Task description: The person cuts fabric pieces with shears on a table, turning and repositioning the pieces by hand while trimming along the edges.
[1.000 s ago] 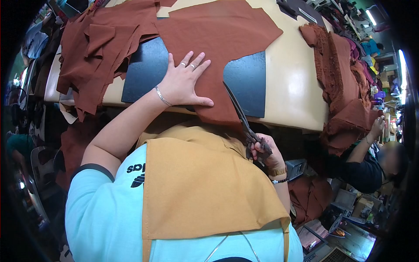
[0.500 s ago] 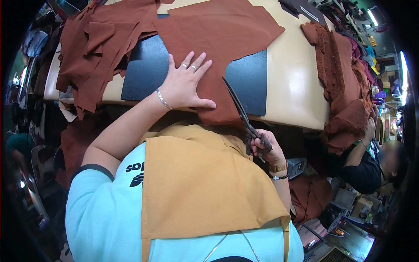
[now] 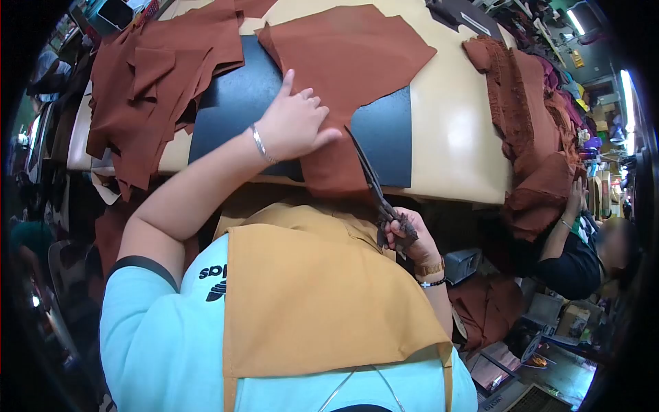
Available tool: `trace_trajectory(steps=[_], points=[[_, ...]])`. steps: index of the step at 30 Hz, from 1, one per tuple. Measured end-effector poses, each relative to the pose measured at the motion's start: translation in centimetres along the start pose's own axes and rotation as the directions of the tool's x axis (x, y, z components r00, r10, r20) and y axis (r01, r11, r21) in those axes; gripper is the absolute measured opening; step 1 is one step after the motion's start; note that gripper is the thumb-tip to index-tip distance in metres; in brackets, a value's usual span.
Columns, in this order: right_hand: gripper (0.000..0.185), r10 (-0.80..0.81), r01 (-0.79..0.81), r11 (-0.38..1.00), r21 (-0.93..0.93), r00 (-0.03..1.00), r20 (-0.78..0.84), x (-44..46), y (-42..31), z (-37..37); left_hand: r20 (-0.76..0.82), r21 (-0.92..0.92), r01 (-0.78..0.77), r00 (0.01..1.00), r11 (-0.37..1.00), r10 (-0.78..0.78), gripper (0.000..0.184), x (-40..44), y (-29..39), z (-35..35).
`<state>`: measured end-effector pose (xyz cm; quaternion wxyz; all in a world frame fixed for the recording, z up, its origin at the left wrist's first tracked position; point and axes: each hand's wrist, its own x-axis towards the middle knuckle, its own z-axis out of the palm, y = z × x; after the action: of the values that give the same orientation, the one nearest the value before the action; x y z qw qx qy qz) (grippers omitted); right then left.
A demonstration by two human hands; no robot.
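My left hand (image 3: 296,125) lies over the left edge of a reddish-brown leather piece (image 3: 350,55), little finger and thumb spread, the other fingers bent. Whether it presses down I cannot tell. My right hand (image 3: 410,237) is closed around the dark handles of a pair of scissors (image 3: 371,180). Their long blades look nearly closed and point up and away, along the right edge of the leather's narrow near end. The wide part of the leather spreads towards the far side. Beneath it is a black board (image 3: 391,144) on the cream tabletop (image 3: 460,130).
More reddish-brown pieces (image 3: 165,75) lie piled at the left. A rough-edged brown bundle (image 3: 528,123) hangs over the right end, where another person's hand (image 3: 575,199) touches it. A dark brown piece (image 3: 460,17) lies at the far right.
My left hand has gone from flat and spread to partly bent fingers. The leather's near part has shifted left and its far end has turned slightly. The scissors have moved a little left.
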<state>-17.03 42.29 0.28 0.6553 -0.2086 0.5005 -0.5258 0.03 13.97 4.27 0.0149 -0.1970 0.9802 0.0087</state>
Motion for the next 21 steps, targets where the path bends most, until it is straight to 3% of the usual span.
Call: trace_trajectory(steps=[3,4,7,10,16,21], points=[[0.020,0.008,-0.008,1.000,-0.009,1.000,-0.011,-0.1,0.0,0.0,0.117,0.023,-0.168,0.980,0.986,0.164,0.069,3.0,-2.4,-1.9],[0.020,0.009,-0.009,1.000,-0.009,1.000,-0.013,-0.1,-0.1,0.0,0.148,0.065,-0.205,0.970,0.977,0.194,0.080,3.4,-2.7,-2.6],[0.022,0.008,-0.008,1.000,-0.019,1.000,0.007,0.0,-0.1,-0.3,-0.036,0.086,-0.339,0.939,0.937,0.342,0.097,4.2,-4.3,-0.7],[0.025,0.004,-0.003,0.999,-0.044,1.000,0.018,0.1,-0.3,-0.3,0.020,-0.032,-0.278,0.960,0.960,0.279,0.109,4.3,-5.0,0.4],[0.029,0.008,-0.007,0.999,0.038,1.000,-0.018,1.4,-0.3,0.1,0.047,-0.145,-0.188,0.979,0.971,0.197,0.111,3.1,-4.5,1.4],[0.030,0.015,-0.015,1.000,0.005,1.000,-0.002,1.1,-0.3,-0.1,-0.004,-0.141,-0.138,0.990,0.980,0.139,0.111,2.0,-4.1,2.5]])
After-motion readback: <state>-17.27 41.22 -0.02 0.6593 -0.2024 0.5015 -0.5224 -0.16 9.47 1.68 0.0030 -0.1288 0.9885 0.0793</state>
